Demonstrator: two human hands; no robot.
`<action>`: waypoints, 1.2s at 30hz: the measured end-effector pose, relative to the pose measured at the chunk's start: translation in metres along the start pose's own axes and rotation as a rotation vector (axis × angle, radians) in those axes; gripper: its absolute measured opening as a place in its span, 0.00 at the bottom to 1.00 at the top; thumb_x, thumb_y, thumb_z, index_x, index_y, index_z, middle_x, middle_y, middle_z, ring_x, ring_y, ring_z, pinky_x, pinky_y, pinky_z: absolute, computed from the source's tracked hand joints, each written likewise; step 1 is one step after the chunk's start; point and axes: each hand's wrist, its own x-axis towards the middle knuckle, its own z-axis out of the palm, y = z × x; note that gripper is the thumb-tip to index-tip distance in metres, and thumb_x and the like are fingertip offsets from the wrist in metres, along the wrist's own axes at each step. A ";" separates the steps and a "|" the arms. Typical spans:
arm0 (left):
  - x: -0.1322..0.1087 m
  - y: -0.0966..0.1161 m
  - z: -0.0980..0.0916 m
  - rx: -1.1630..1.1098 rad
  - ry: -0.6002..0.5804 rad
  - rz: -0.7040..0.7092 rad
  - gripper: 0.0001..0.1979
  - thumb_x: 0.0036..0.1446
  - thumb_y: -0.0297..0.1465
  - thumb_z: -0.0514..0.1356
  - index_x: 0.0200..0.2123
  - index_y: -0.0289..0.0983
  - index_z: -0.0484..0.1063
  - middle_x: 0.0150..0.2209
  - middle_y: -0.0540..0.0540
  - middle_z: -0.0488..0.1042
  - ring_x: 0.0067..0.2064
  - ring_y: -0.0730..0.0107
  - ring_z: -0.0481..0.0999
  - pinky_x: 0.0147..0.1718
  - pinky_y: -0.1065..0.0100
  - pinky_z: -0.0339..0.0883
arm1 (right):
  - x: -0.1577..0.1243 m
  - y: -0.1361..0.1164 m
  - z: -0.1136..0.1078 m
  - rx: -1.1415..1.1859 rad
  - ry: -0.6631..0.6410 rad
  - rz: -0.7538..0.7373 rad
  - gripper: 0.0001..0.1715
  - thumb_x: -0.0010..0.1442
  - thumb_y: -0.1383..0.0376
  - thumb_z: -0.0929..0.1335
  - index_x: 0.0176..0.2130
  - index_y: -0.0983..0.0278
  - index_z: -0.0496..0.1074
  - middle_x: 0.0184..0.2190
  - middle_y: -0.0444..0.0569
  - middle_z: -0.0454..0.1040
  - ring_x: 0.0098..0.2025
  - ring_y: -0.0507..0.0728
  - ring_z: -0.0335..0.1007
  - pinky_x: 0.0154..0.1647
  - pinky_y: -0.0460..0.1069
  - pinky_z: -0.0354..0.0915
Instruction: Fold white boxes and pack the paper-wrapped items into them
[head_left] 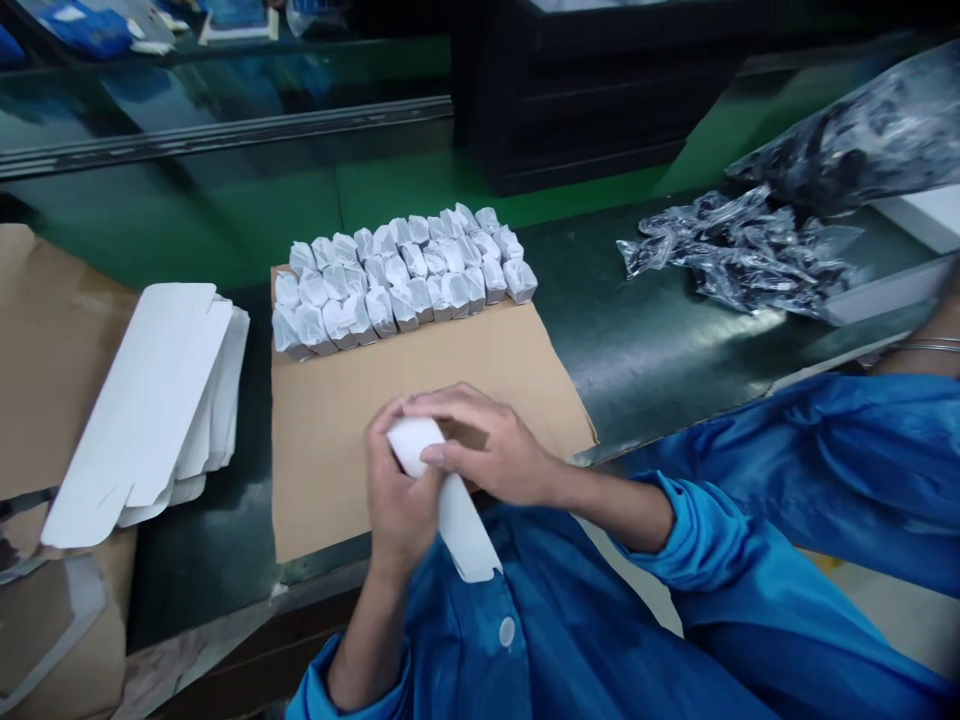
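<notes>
A long white box (466, 530) is held between my two hands, its lower end pointing down toward my blue coat. My left hand (401, 490) wraps round its left side near the top. The fingers of my right hand (484, 440) curve over the top end, with the thumb pressed on the white surface. Beneath them lies a brown cardboard sheet (322, 430) on the dark green table. Along the sheet's far edge stand several small items with white wrapping on top (397, 270), packed in rows. The inside of the held box is hidden.
Flat white cartons (150, 400) lie stacked at the left, beside brown cardboard (52, 350). Clear bags with dark parts (750, 250) lie at the right, near a larger plastic bag (862, 140). Black crates (592, 90) stand behind. Another person's blue sleeve (825, 460) is at the right.
</notes>
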 end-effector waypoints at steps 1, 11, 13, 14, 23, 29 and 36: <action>0.007 -0.002 0.000 -0.088 0.050 -0.087 0.24 0.56 0.39 0.65 0.53 0.40 0.64 0.50 0.41 0.73 0.52 0.57 0.76 0.51 0.56 0.72 | 0.010 0.004 -0.016 -0.069 0.000 0.035 0.24 0.64 0.61 0.70 0.59 0.59 0.69 0.52 0.50 0.77 0.54 0.57 0.72 0.55 0.54 0.70; 0.052 -0.024 -0.049 0.595 -0.036 0.230 0.23 0.63 0.35 0.57 0.60 0.37 0.66 0.65 0.33 0.64 0.68 0.40 0.60 0.66 0.38 0.53 | 0.076 0.075 -0.131 -0.748 0.251 0.427 0.31 0.60 0.67 0.68 0.61 0.69 0.66 0.43 0.57 0.78 0.45 0.65 0.75 0.51 0.62 0.68; 0.041 -0.025 -0.066 0.655 -0.324 0.509 0.26 0.65 0.29 0.50 0.66 0.43 0.60 0.68 0.40 0.62 0.70 0.48 0.58 0.67 0.43 0.53 | 0.064 0.072 -0.133 -0.668 0.181 0.420 0.26 0.61 0.66 0.67 0.59 0.67 0.68 0.40 0.52 0.78 0.39 0.59 0.76 0.44 0.56 0.72; 0.036 -0.025 -0.073 0.688 -0.485 0.637 0.29 0.64 0.26 0.49 0.67 0.46 0.58 0.69 0.44 0.61 0.71 0.51 0.57 0.67 0.46 0.52 | 0.057 0.070 -0.133 -0.614 0.104 0.403 0.24 0.62 0.65 0.67 0.57 0.66 0.69 0.39 0.50 0.79 0.37 0.57 0.76 0.41 0.53 0.72; 0.038 -0.014 -0.068 1.098 -0.447 0.600 0.23 0.65 0.43 0.56 0.56 0.37 0.72 0.45 0.34 0.76 0.48 0.44 0.74 0.47 0.48 0.68 | -0.016 0.052 -0.102 -1.113 -0.190 0.001 0.22 0.67 0.71 0.61 0.58 0.66 0.69 0.64 0.56 0.67 0.60 0.64 0.65 0.55 0.58 0.67; 0.033 -0.004 -0.034 1.054 -0.424 0.634 0.29 0.66 0.39 0.56 0.66 0.35 0.59 0.63 0.27 0.64 0.61 0.37 0.66 0.57 0.41 0.62 | -0.002 0.028 -0.073 -1.268 -0.014 0.408 0.30 0.69 0.52 0.63 0.63 0.65 0.64 0.36 0.55 0.80 0.36 0.63 0.74 0.34 0.52 0.64; 0.035 -0.011 -0.029 0.904 -0.584 0.696 0.17 0.64 0.27 0.56 0.51 0.51 0.76 0.60 0.39 0.69 0.54 0.46 0.71 0.45 0.46 0.68 | 0.004 0.047 -0.067 -1.209 -0.201 0.173 0.17 0.70 0.53 0.63 0.44 0.61 0.74 0.43 0.56 0.75 0.44 0.62 0.72 0.41 0.52 0.63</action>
